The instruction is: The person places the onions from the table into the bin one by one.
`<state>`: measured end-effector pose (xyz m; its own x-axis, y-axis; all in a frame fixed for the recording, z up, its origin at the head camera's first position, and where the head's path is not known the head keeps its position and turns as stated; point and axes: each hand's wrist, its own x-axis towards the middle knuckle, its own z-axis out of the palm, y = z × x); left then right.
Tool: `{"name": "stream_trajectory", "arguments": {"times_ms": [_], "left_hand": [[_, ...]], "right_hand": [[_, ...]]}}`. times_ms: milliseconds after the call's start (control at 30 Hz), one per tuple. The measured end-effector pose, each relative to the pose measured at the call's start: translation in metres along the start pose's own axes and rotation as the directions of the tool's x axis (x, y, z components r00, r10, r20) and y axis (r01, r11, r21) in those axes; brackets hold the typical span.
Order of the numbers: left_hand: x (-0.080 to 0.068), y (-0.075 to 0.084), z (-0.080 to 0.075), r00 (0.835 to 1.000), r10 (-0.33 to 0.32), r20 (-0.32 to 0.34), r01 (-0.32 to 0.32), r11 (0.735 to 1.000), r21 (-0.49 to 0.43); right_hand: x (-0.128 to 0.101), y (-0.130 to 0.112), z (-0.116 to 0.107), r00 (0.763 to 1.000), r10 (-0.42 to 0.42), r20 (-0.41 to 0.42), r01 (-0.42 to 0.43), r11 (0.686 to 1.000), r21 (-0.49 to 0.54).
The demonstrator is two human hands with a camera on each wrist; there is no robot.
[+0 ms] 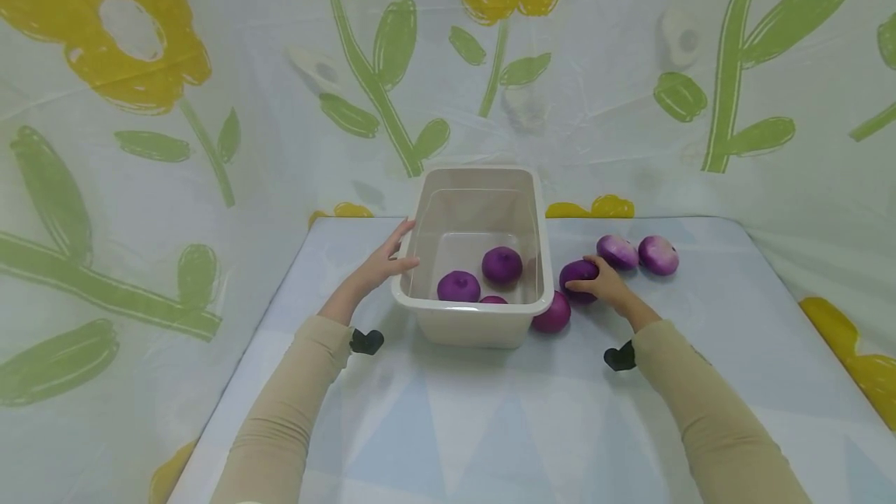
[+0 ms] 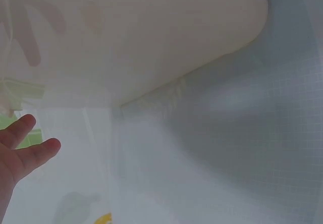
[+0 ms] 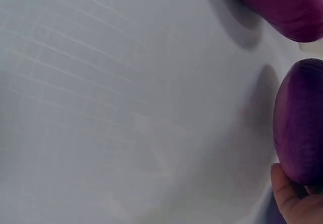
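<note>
A cream plastic tub (image 1: 476, 327) stands on the table with red onions inside, among them one red onion (image 1: 501, 264) towards its right wall. My left hand (image 1: 381, 264) is at the tub's left rim, its fingers spread and extended. To the right of the tub, my right hand (image 1: 610, 286) grips a dark red onion (image 1: 575, 280) between thumb and fingers. The right wrist view shows the thumb or a finger against this onion's lower end (image 3: 303, 133). Another red onion (image 1: 553, 314) lies close by the tub's right front corner.
Two round purple-and-white vegetables (image 1: 638, 253) lie side by side, beyond and right of my right hand. The table (image 1: 476, 426) has a pale cover with blue triangles. A flower-printed cloth (image 1: 602, 99) hangs behind and at the sides.
</note>
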<state>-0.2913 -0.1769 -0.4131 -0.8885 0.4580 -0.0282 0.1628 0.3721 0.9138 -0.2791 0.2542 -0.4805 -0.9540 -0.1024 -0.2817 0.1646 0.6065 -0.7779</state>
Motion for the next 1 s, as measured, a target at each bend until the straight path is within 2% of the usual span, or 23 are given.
{"name": "stream_trajectory", "arguments": {"times_ms": [167,400,633,800,1000], "left_hand": [[-0.001,0.001,0.0,1.0,0.005,-0.001,-0.005,1.0,0.001],[-0.001,-0.001,0.0,0.999,0.051,0.01,-0.052,0.999,0.014],[0.0,0.001,0.0,1.0,0.001,0.001,-0.001,1.0,-0.007],[-0.002,0.005,0.002,1.0,-0.001,0.012,0.001,0.999,-0.041],[-0.003,0.008,0.002,1.0,-0.007,0.01,0.007,0.999,-0.042]], "right_hand": [[-0.004,-0.01,-0.011,0.999,-0.026,-0.034,0.025,0.999,-0.026],[-0.007,-0.021,-0.029,0.998,-0.031,-0.048,0.028,0.998,-0.057],[-0.011,-0.036,-0.052,1.0,0.015,-0.015,-0.015,0.999,-0.033],[-0.014,-0.048,-0.068,0.999,0.023,-0.022,-0.024,0.997,-0.067],[-0.018,-0.066,-0.085,1.0,-0.014,-0.022,0.012,0.996,-0.088]]}}
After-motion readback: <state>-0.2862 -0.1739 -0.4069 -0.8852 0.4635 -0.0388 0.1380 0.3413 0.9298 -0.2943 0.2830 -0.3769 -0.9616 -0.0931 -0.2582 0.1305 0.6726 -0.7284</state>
